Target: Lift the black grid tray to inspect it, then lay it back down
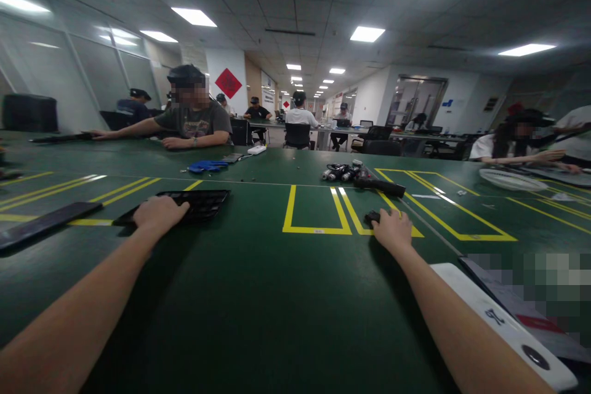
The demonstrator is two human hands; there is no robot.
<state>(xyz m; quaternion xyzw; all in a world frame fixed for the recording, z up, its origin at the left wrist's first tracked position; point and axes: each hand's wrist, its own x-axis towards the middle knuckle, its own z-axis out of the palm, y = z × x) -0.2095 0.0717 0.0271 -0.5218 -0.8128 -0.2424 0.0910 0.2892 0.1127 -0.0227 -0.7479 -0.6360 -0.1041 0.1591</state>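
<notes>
My left hand (159,215) is closed over the left part of a black keyboard-like panel (205,203). A grid pattern covers its top, and its near edge appears slightly raised above the green table. My right hand (392,228) has its fingers curled around a small black object (372,217) at the lower edge of a yellow-taped box; most of it is hidden, so its kind is unclear. Beyond that hand lie a bundle of black cables with silvery ends (341,172) and a black rod-shaped item (381,186).
A long dark slab (46,225) lies at the left. Blue gloves or cloth (207,166) and a white device (257,149) are farther back. A white case (503,320) sits by my right forearm. Yellow tape (318,231) outlines areas on the table (258,308). Other people sit around.
</notes>
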